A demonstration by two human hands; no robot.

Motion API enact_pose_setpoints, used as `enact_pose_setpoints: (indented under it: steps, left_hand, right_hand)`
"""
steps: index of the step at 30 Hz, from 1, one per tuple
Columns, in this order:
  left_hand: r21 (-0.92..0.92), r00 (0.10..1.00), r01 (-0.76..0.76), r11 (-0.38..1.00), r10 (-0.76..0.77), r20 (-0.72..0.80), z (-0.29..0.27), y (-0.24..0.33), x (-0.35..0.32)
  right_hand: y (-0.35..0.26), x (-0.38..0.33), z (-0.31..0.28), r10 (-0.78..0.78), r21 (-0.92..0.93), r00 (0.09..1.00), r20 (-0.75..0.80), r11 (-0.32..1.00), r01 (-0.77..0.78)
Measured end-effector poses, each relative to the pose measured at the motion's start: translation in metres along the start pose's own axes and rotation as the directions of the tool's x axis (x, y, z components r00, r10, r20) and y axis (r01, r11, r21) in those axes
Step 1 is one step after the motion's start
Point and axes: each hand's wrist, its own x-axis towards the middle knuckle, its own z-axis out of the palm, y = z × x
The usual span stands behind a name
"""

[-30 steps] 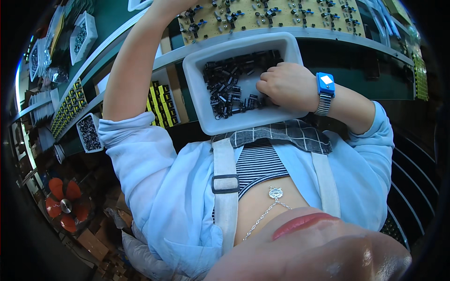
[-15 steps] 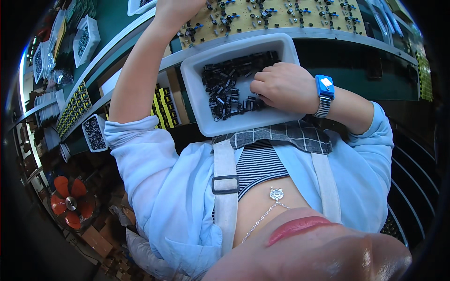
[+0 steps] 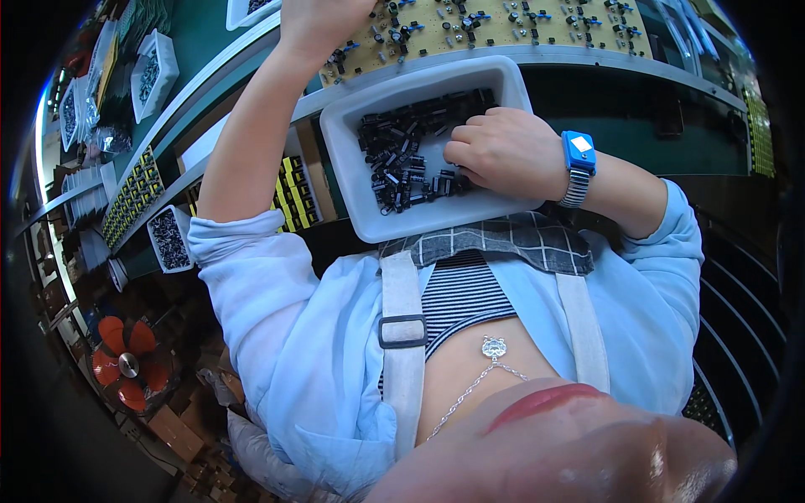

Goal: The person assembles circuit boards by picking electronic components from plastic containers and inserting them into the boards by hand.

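Loose parts, tilted bin, half-hidden fingers

The right hand [image 3: 507, 155] is curled over the right side of a white bin [image 3: 342, 159], knuckles up and fingers bent inward; whether they pinch anything I cannot tell. The black cylindrical components [image 3: 390, 155] lie loose in that bin, heaped along its far and left sides. The left hand [image 3: 323, 25] reaches to the near left corner of a tan board [image 3: 362, 67] set with small parts; its fingers leave the frame, so neither its opening nor its hold can be judged.

The likeliest trouble, I judge, is a spill — the bin sits aslant between the metal rail [image 3: 579, 57] and the plaid cloth [image 3: 495, 236] at the person's front, and a lean or a heavy wrist on its rim could tip it. The left forearm passes close to the board's corner, so a low sweep might knock parts there. Rummaging could also tangle or bend any leads on the components.

What holds the bin up from below is out of sight. The right fingertips are mostly masked by the hand itself, the board's far edge is cropped, and individual components blur into one dark mass.
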Motion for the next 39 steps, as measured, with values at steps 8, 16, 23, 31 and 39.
enact_pose_setpoints:
  steps: [8,16,23,31,39]
  left_hand:
    - [-0.03,0.999,-0.037,0.999,0.036,-0.034,-0.002,-0.003,0.0]
    - [-0.051,0.996,-0.044,0.998,0.04,-0.079,0.003,-0.001,-0.005]
    - [-0.079,1.0,0.021,0.997,-0.023,-0.021,0.002,0.002,-0.004]
    - [-0.025,0.978,-0.165,0.986,0.16,-0.135,-0.017,0.017,-0.006]
    - [-0.366,0.694,-0.251,0.896,0.43,0.578,-0.038,0.094,-0.106]
  right_hand:
    - [0.002,-0.001,0.005,-0.008,-0.006,1.0,-0.018,1.0,0.007]
    - [0.0,-0.001,0.004,0.007,0.01,1.0,-0.022,1.0,-0.007]
    - [0.003,-0.001,0.004,0.019,0.065,1.0,-0.024,0.998,-0.018]
    - [0.015,-0.003,-0.012,0.053,0.234,0.92,-0.387,0.971,0.042]
    - [0.141,0.013,-0.083,0.479,0.496,0.619,-0.623,0.853,-0.162]
